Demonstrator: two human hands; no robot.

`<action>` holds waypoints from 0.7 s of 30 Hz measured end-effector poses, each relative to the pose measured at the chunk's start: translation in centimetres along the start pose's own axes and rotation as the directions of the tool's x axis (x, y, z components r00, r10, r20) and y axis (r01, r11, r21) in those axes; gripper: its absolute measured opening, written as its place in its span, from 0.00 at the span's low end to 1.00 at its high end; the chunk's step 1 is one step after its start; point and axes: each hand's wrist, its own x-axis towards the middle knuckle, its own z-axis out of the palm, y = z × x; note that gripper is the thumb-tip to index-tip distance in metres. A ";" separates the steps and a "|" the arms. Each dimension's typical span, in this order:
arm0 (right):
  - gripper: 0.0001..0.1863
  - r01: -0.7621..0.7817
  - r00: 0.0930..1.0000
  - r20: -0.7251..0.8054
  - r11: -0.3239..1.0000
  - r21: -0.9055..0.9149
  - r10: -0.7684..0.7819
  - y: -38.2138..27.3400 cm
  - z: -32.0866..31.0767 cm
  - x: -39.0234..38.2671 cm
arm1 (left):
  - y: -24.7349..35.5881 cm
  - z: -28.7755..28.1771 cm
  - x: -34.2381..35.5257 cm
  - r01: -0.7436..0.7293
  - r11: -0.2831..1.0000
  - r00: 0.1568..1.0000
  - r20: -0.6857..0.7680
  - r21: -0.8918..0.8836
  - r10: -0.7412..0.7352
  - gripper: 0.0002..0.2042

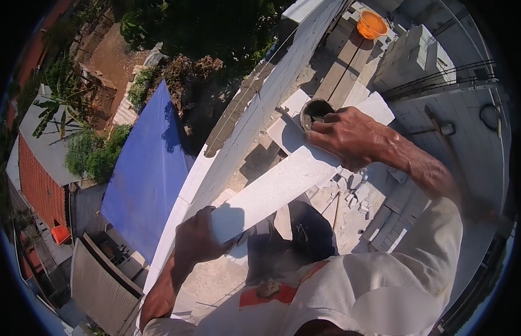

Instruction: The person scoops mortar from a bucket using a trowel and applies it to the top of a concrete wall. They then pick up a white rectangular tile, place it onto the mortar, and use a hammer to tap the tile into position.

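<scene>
A long white lightweight block (277, 190) lies diagonally in front of me, with a fine, pale surface. My left hand (196, 238) is closed on its lower-left end, partly in shadow. My right hand (341, 140) is closed on a small dark round container (308, 111) smeared with grey material, just over the block's upper part. Beside them runs the white wall (182, 193), with a band of wet grey mortar (227, 126) along part of its top and a taut string above it.
An orange basin (371, 25) sits on wooden planks (341, 67). Stacked blocks (411, 56) and a long-handled tool (440, 129) are at the right; rubble (355, 190) lies below. Beyond the wall's outer edge, lower down, are a blue tarpaulin (145, 173), roofs and plants.
</scene>
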 end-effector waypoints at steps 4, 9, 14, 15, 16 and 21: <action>0.48 -0.022 0.995 -0.105 0.977 -0.214 -0.001 2.8 -10.4 5.2 | 2.0 -8.8 -1.5 0.204 0.967 0.953 -0.258 0.150 -0.161 0.45; 0.51 0.000 0.953 -0.286 0.944 -0.329 -0.100 7.0 -13.2 12.2 | 0.1 -14.2 2.4 0.294 0.954 0.854 -0.466 0.065 -0.231 0.46; 0.55 0.076 0.925 -0.322 0.926 -0.370 -0.204 13.1 -10.1 20.5 | -4.3 -12.8 9.0 0.387 0.918 0.849 -0.422 0.088 -0.317 0.47; 0.55 0.090 0.925 -0.313 0.922 -0.376 -0.217 14.3 -9.0 22.1 | -5.3 -11.7 10.6 0.397 0.911 0.852 -0.413 0.107 -0.323 0.48; 0.56 0.103 0.927 -0.301 0.921 -0.375 -0.226 15.4 -7.9 23.7 | -6.2 -10.5 11.9 0.350 0.930 0.858 -0.437 0.113 -0.270 0.48; 0.64 0.099 0.982 -0.135 0.965 -0.244 -0.135 19.7 -0.7 27.2 | -9.0 -4.9 17.7 0.355 0.932 0.893 -0.320 0.070 -0.316 0.43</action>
